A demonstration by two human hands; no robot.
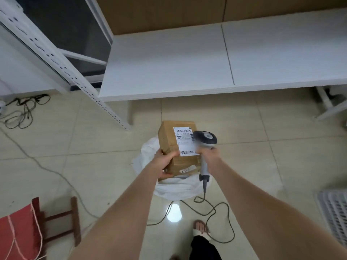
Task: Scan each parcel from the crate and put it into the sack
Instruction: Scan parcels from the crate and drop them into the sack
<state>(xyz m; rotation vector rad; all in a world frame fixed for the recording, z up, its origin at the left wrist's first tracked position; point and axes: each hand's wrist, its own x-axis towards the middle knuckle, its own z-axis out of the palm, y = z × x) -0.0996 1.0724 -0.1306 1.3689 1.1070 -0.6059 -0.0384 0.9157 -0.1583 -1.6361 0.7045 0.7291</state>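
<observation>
A brown cardboard parcel (169, 139) with a white shipping label and barcode on top is held above the white sack (178, 186), which lies open on the tiled floor. My left hand (165, 162) grips the parcel's near left corner. My right hand (209, 156) holds a grey handheld scanner (205, 139) by its handle. The scanner's head sits just over the label's right edge. The scanner's cable (216, 209) trails down to the floor. A white slatted crate (336, 214) shows at the right edge; its contents are out of view.
A white table (187, 68) stands just beyond the sack. A white perforated shelf post (75, 76) slants at the left. Loose black cables (22, 111) lie on the floor at far left. A wooden stool with red cloth (28, 228) is at bottom left. My sandalled foot (201, 228) is below the sack.
</observation>
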